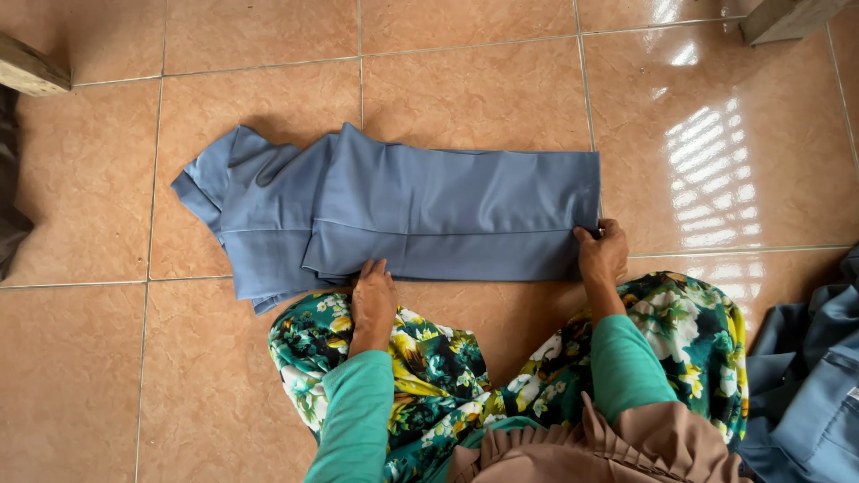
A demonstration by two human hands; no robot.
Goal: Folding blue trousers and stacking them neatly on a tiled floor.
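— Garment (420, 210), blue-grey cloth; folded into a long band; lying flat on the tiled floor (501, 85), just ahead of the seated person's knees; sleeve end bunched at the left. Hands?

— Left hand (372, 300): flat, fingers stretched out, palm down on the near edge of the garment, around its middle; right hand (602, 253): at the near right corner, fingers closed on the cloth edge there.

— Surroundings?

— Floral skirt (429, 367), green and yellow, over the knees; teal sleeves; heap of similar blue cloth (805, 376) on the floor at the far right, well apart from the garment; dark cloth (11, 197) at the left edge.
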